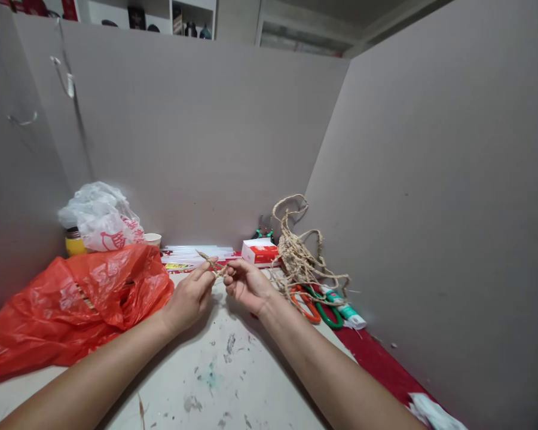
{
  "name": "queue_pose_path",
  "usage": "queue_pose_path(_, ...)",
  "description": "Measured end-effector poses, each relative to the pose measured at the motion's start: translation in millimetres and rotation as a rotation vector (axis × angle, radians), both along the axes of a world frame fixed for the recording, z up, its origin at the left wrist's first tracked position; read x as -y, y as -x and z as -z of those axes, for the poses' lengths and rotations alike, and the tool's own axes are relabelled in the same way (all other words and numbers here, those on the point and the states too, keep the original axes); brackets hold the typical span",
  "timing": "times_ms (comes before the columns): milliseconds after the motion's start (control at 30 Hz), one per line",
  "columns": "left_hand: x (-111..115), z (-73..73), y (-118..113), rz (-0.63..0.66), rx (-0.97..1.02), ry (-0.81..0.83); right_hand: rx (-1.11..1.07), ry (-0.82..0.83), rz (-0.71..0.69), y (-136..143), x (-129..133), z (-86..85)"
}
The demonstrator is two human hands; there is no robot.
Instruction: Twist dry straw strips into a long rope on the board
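A short length of tan straw cord (pixel 216 264) runs between my two hands above the white board. My left hand (pixel 192 297) pinches it, and one pointed end sticks up past the fingertips. On the other side my right hand (pixel 246 285) is closed with its thumb and fingers on the cord's other part, palm partly turned up. A tangled heap of braided straw cord (pixel 298 254) lies to the right of my hands, against the panel. How the strands cross between my fingertips is too small to make out.
A red plastic bag (pixel 94 298) bulges at left, before a white bag (pixel 103 215) and a yellow jar (pixel 75 243). White sticks (pixel 197 254), a red-and-white box (pixel 259 252) and pliers (pixel 264 230) are behind. Orange-handled (pixel 308 307) and green-handled (pixel 329 313) tools and a tube (pixel 347 312) lie right.
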State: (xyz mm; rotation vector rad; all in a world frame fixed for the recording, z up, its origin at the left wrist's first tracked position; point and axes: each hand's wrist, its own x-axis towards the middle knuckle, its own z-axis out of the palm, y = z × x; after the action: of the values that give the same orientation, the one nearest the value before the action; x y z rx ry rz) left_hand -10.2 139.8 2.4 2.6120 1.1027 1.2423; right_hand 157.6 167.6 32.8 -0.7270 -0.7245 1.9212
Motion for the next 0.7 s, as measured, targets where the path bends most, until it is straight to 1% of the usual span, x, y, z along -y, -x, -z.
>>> queue_pose_path(67, -2, 1.7, 5, -0.020, -0.103, -0.069, -0.018, 0.018, -0.006, 2, 1, 0.7)
queue_pose_path(133, -4, 2.3, 7, -0.037, -0.162, -0.122, -0.024, 0.014, -0.016, 4, 3, 0.8)
queue_pose_path(267, -6, 2.4, 8, -0.093, -0.246, -0.154, -0.003, -0.032, -0.008, 5, 5, 2.4)
queue_pose_path(400, -6, 2.5, 6, -0.119, -0.336, -0.118, 0.121, -0.207, 0.024, 7, 4, 9.0)
queue_pose_path(500, -6, 2.5, 5, -0.095, -0.382, -0.095, 0.252, -0.316, 0.036, 6, 2, 12.5)
queue_pose_path(633, -6, 3.0, 4, -0.044, -0.421, -0.098, 0.443, -0.441, 0.029, 3, 2, 11.6)
queue_pose_path(700, -7, 3.8, 4, -0.025, -0.418, -0.099, 0.542, -0.527, 0.063, 4, 3, 10.4)
